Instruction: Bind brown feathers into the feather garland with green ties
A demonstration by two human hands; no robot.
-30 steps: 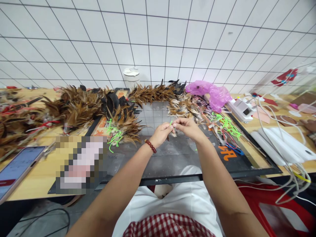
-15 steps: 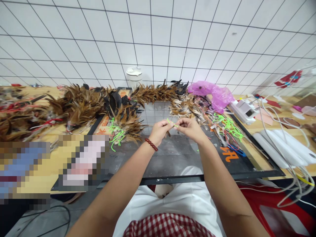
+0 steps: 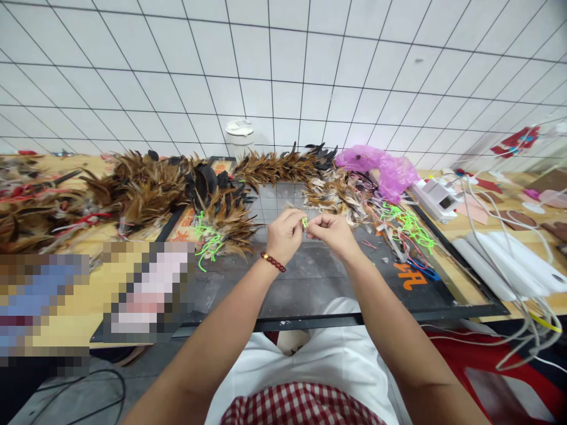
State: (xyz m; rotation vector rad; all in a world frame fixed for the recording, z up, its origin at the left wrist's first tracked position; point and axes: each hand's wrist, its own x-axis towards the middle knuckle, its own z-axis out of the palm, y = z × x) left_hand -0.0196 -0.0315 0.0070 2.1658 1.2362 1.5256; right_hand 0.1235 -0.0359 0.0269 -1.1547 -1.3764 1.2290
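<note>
My left hand (image 3: 284, 234), with a beaded bracelet (image 3: 273, 262) at the wrist, is closed in a pinch over the black board (image 3: 292, 289). A short piece of bright green cord (image 3: 304, 222) shows between its fingertips and those of my right hand (image 3: 333, 234). The right thumb and forefinger pinch at the same cord, close against the left fingers. Pale wisps, perhaps of a feather, stick out behind the left fingers; the rest of what that hand holds is hidden. To the left lies a bundle of brown feathers (image 3: 233, 221) with green cord ends (image 3: 210, 239).
Brown feather garlands (image 3: 279, 166) run along the back, near a white lidded cup (image 3: 240, 134). At right are loose pale feathers (image 3: 334, 198), a pink plastic bag (image 3: 383, 168), green cords (image 3: 410, 224), blue-handled scissors (image 3: 425, 271), a white charger (image 3: 436, 195) and cables.
My hands have drawn closer together, and the left has turned so its back shows more. Less green cord is visible between the fingers. The brown feather tip below the left hand is out of sight.
</note>
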